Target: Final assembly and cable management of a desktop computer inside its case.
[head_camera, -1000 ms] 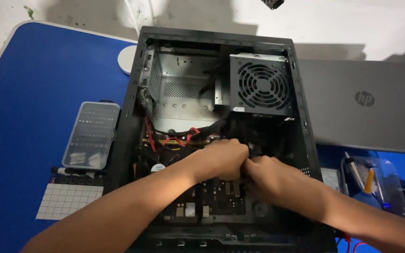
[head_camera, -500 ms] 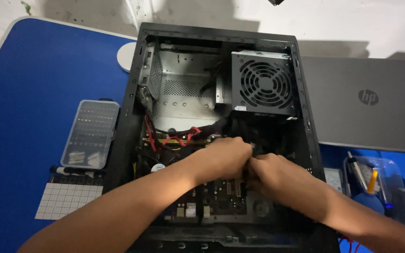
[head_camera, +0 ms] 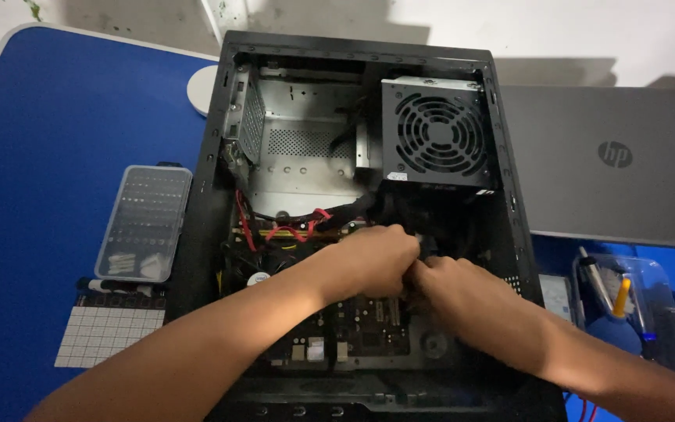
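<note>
Working inside the open computer case (head_camera: 212, 234); my left hand (head_camera: 373, 262) and right hand (head_camera: 462, 301) touch, fingers curled over dark cables (head_camera: 431, 227); actual grip I cannot tell.

One open computer case (head_camera: 212, 234), one power supply (head_camera: 435, 133), one laptop (head_camera: 611, 172), one clear bit box (head_camera: 144, 223), two hands.
</note>
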